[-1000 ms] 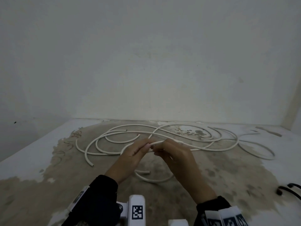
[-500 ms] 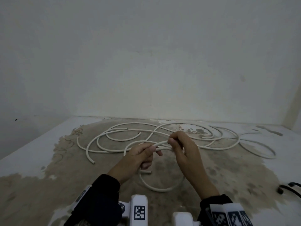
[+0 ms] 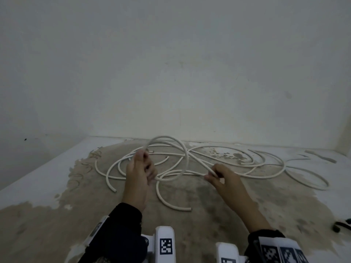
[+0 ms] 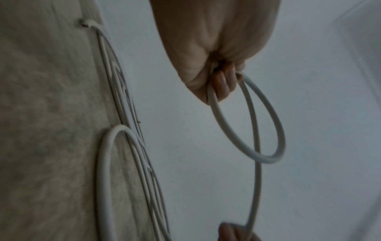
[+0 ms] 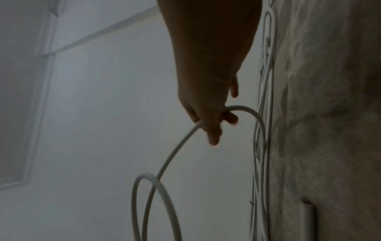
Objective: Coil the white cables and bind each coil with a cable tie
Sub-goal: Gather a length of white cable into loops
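White cables (image 3: pixel 266 173) sprawl in loose curves over the stained floor. My left hand (image 3: pixel 146 158) is raised at centre left and grips a small upright loop of white cable (image 3: pixel 182 147); in the left wrist view the fingers (image 4: pixel 224 81) curl round two turns of the loop (image 4: pixel 276 130). From the loop a strand runs down to my right hand (image 3: pixel 211 174), which pinches it low at centre right. In the right wrist view that hand (image 5: pixel 218 124) holds the cable (image 5: pixel 177 150) leading to the loop (image 5: pixel 163 192). No cable tie shows clearly.
A pale wall (image 3: pixel 171 73) rises right behind the cables. Cut cable ends lie at the left (image 3: pixel 114 190) and near me (image 3: pixel 189 208). A small black object (image 3: pixel 341 225) sits at the right edge. The floor (image 3: pixel 57 215) is stained brown.
My hands have drawn apart. The left hand rose and moved left with a loop now standing above it; the right hand slid to the right along the cable.
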